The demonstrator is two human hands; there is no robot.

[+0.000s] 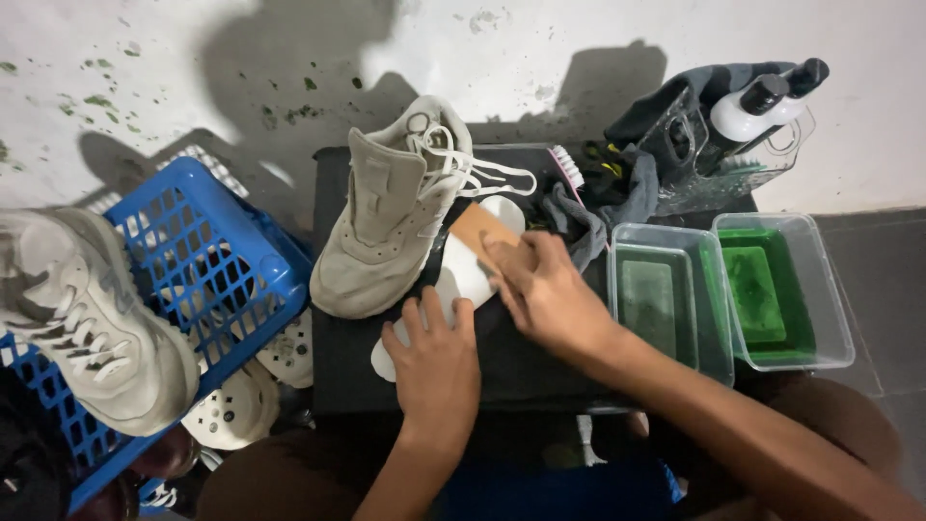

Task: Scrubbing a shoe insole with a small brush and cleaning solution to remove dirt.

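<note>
Figure: head view over a black work surface [540,371]. I saw the thin white foam shoe insole [461,275] lying flat on it, just beside the beige suede lace-up sneaker [391,217]. My left hand [436,359] pressed palm-down on the insole's near end, fingers spread flat, pinning rather than clasping. My right hand [545,289] closed around a small tan wooden-backed brush [479,232] set against the insole's far half. I judged the insole light, limp and easily creased, probably slick when wet, so best held flat at one end as shown. Two clear plastic tubs [719,289] of green liquid stood to the right; a blue plastic basket [207,260] held a second sneaker [92,318] on the left.
</note>
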